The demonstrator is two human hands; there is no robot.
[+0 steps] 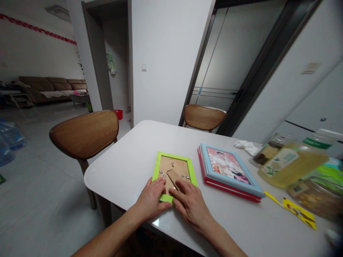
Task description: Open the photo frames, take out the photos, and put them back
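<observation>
A lime-green picture frame [191, 167] lies face down on the table, its brown backing board [180, 165] upward. Small metal clips [173, 164] sit around the board's edge, and a stand leg [174, 177] lies against its middle. My left hand [152, 195] grips the frame's lower left corner, fingertips over the backing and thumb along the near edge. My right hand [191, 202] is closed over the near right part, fingers bent onto the board and leg, thumb at the near edge. Part of the near right corner is hidden beneath it.
Right of the frame, a blue picture frame [253, 191] tops a stack with red frames [227, 190]. Farther right stand a jug of yellow liquid [297, 164], jars [270, 148] and a yellow packet [299, 213]. Wooden chairs [87, 132] stand by the white table [123, 167].
</observation>
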